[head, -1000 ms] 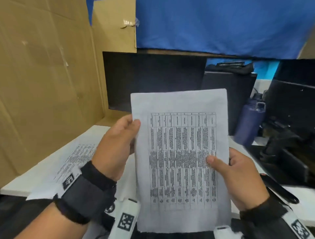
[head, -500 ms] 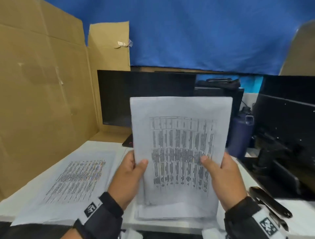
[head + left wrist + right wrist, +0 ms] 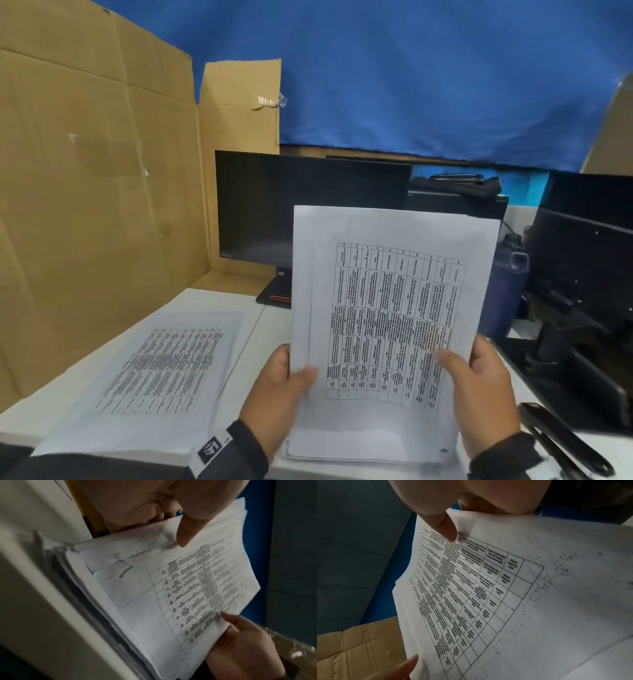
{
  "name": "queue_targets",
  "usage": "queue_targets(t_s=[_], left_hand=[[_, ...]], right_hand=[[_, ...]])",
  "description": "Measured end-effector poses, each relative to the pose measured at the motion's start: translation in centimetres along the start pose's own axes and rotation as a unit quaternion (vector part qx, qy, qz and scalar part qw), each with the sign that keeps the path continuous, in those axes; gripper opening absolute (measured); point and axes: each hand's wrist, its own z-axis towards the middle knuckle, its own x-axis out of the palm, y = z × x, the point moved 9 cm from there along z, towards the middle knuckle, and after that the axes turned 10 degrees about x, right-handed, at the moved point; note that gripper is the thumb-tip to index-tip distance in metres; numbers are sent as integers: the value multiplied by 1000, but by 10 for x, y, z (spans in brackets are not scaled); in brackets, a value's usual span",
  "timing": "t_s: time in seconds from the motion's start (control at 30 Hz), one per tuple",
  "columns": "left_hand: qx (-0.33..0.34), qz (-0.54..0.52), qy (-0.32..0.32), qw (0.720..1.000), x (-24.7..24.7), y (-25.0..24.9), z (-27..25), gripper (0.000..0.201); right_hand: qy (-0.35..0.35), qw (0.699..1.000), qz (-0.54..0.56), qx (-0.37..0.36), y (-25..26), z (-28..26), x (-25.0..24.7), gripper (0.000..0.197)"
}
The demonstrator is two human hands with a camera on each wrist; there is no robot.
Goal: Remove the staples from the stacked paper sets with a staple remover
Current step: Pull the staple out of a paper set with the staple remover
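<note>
Right now you are holding one paper set (image 3: 394, 308) upright over the near edge of the white desk (image 3: 263, 329), its bottom edge resting on or just above the sheets lying there. Your left hand (image 3: 277, 394) clamps its left edge, thumb in front, and your right hand (image 3: 486, 390) clamps the right edge the same way. I judge this an inspecting or squaring step, no staple being pulled yet. The sheets are thin, limp and slightly bowed, printed with a dense table, with speckled grey marks near the bottom margin. No staple shows clearly; the top left corner is too faint to tell. The black staple remover (image 3: 565, 442), long and slim, lies at your near right, untouched. A second paper stack (image 3: 154, 370) lies flat on the left. Next you likely lay the set down and free your right hand for the tool.
</note>
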Motion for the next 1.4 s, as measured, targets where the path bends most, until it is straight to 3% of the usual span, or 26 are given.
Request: queue_targets(t_s=[0.1,0.27,0.43,0.67,0.8,0.87,0.9,1.0,1.07,1.13,1.2,1.27,1.33,1.4], left_hand=[[-20,0,25,1000,8,7,-3,51],[-11,28,-4,1000,4,10,-4,42],[-16,26,10,999,6,18,-7,62],[11,70,9,997,7,15,-7,44],[45,149,-8,988,-7,-33,-3,41],[98,223,-8,970,-18,-76,0,39],[137,284,0,949,-21,-99,0,36],[236,492,30,838,-21,-158,-10,26],[283,586,58,757,-6,-184,-29,34],[316,629,82,706,11,-191,-44,51],[353,647,89,670,22,-185,-51,49],[381,636,35,670,15,-186,-48,36],[393,602,-65,692,-6,-191,-46,50],[388,523,-143,746,-29,-194,-44,81]], right_hand=[[18,999,23,20,-4,0,8,41],[7,1000,9,-1,-1,2,11,36],[33,999,16,8,-10,-1,19,44],[8,1000,-4,11,-6,1,20,33],[-29,995,-90,-40,11,5,12,28],[-120,961,-183,-172,51,-8,-4,45],[-158,923,-226,-267,77,-24,-7,52],[-152,789,-324,-500,136,-81,17,56],[-110,713,-401,-565,146,-100,45,58],[-30,688,-475,-548,136,-94,72,52],[31,690,-515,-508,121,-81,86,33],[41,721,-516,-461,115,-69,83,21],[27,781,-476,-403,116,-59,68,20],[-8,844,-409,-346,120,-49,46,17]])
